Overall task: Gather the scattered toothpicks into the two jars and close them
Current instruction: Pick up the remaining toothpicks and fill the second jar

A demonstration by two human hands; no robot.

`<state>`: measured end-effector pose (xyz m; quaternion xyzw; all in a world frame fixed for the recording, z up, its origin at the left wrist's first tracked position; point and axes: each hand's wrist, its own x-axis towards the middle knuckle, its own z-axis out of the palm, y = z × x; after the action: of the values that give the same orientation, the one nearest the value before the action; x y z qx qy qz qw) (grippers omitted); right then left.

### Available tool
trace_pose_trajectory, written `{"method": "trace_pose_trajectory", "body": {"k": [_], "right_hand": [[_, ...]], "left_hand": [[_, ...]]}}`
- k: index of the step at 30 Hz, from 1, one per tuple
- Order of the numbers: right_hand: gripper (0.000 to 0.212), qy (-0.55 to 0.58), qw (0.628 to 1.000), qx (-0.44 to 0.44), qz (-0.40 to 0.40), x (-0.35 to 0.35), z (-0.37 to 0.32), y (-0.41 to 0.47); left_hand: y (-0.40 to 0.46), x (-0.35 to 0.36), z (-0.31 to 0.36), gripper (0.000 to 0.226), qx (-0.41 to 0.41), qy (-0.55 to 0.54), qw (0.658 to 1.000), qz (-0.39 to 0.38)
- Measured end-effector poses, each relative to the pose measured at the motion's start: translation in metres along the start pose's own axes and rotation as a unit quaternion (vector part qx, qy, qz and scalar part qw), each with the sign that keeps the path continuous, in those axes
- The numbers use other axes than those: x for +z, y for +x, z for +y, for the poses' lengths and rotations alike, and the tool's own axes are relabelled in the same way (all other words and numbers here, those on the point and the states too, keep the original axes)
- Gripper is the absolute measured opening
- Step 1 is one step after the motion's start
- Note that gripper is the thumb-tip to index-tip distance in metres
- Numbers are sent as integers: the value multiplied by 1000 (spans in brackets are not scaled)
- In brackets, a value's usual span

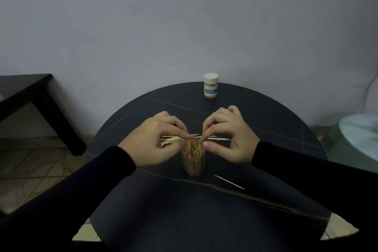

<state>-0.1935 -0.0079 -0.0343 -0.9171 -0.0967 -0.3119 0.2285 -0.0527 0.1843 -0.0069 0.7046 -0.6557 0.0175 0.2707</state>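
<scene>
Open jar, counter: left hand and right hand each pinch toothpicks above it; capped jar behind.

Round black table top with thin pale vein lines like marble, standing against a plain grey-white wall. To the left, a second dark table with a slanted leg, well apart from the round one. Under both, beige tiled floor with dark joints. At the far right edge, a pale blue-white rounded object, blurred, not possible to identify
</scene>
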Motion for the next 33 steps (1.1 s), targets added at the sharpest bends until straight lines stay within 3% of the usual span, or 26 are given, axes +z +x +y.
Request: {"method": "trace_pose_trajectory", "body": {"k": [6,9,14,18,24,30,33], "right_hand": [[26,-38,997,-60,-33,1,1,-7],[38,-25,999,-11,-30,1,0,-5],[63,14,992,83,-90,4,-3,-4],[67,69,981,147,-104,5,-4,-6],[70,61,980,153,-109,4,-7,-3],[69,58,981,155,-105,5,-7,-3],[69,58,981,149,-110,4,-8,-1]], "left_hand": [[-3,5,1,32,68,57,996,-17],[-3,6,-1,34,84,86,992,-31],[-3,2,3,41,57,47,997,28],[-4,9,2,41,66,63,995,-37],[0,-1,2,28,77,81,994,-2],[1,-2,2,32,75,106,991,36],[0,-2,2,35,88,94,992,-16]]}}
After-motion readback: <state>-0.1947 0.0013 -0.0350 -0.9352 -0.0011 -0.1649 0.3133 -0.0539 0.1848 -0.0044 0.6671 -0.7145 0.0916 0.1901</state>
